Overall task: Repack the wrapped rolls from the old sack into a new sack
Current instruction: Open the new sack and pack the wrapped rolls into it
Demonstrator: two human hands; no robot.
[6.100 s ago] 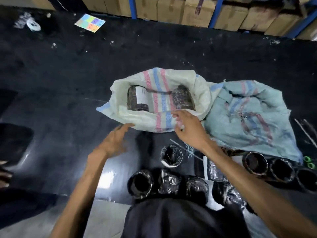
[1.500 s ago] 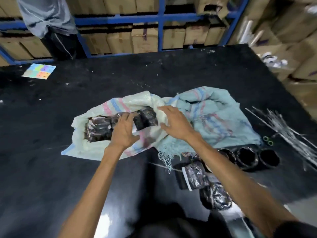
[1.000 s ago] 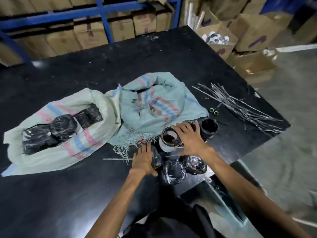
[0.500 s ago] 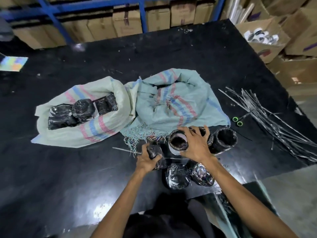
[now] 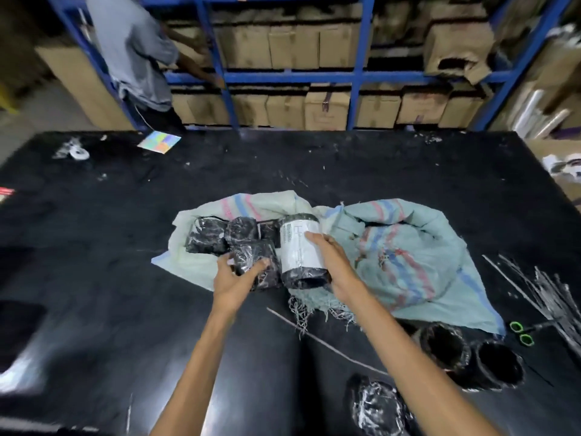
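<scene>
A cream striped sack [image 5: 201, 265] lies open on the black table [image 5: 377, 171] with several black wrapped rolls [image 5: 220, 236] in its mouth. My left hand [image 5: 234, 278] grips a small black wrapped roll [image 5: 251, 265] at the sack's opening. My right hand [image 5: 334, 262] holds a larger roll with a white label [image 5: 298, 253], lying on its side at the same opening. Right of it lies a crumpled pale green striped sack [image 5: 415, 256] with a frayed edge. Three more rolls [image 5: 446, 347] rest at the table's near right.
Green-handled scissors [image 5: 522, 333] and a bundle of thin straps [image 5: 553, 297] lie at the right edge. A colour card [image 5: 158, 142] and tape scraps [image 5: 74, 151] sit at the far left. Behind the table, a person [image 5: 135, 58] stands at blue shelving with cartons [image 5: 295, 73].
Both hands picked up rolls from the near-right pile and carried them left to the cream sack's mouth. Fewer rolls remain in the pile. The view swung left and up.
</scene>
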